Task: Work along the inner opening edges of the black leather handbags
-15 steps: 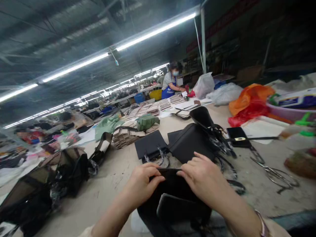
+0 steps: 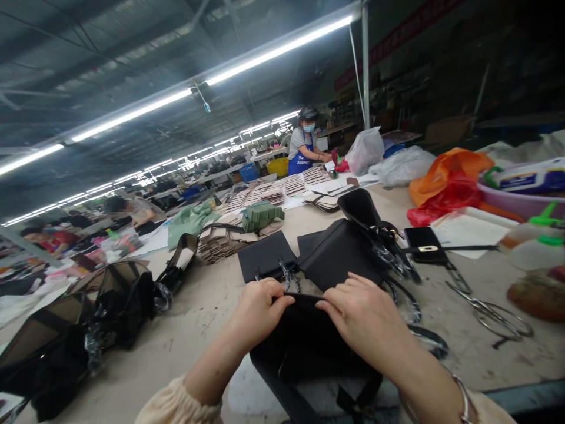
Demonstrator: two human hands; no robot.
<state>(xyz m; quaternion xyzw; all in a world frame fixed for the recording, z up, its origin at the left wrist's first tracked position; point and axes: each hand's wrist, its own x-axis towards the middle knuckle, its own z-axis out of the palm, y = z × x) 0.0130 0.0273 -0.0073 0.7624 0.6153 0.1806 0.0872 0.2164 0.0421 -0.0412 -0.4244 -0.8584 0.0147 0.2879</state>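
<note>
Held by the rim at 2 places

Through my head view I have the black, soft, leather-like bag [image 2: 318, 344] at the near table edge, over a whitish slab [image 2: 247, 386]. My left hand [image 2: 261, 309] pinches its upper rim, thumb closed against curled fingers; my right hand [image 2: 364, 315] pinches the same rim nearby, thumb beneath, fingers over it. The bag's inside is too dark for me to read.

At far right, a lilac plastic basin [image 2: 518, 200] bears a blue-and-white packet [image 2: 532, 178]. Just before it stand 2 translucent, green-capped bottles [image 2: 532, 257], the rear showing amber-brown contents. I cannot tell what fills the knotted, whitish plastic bag [image 2: 365, 152] or the distant yellow basket [image 2: 278, 167].
</note>
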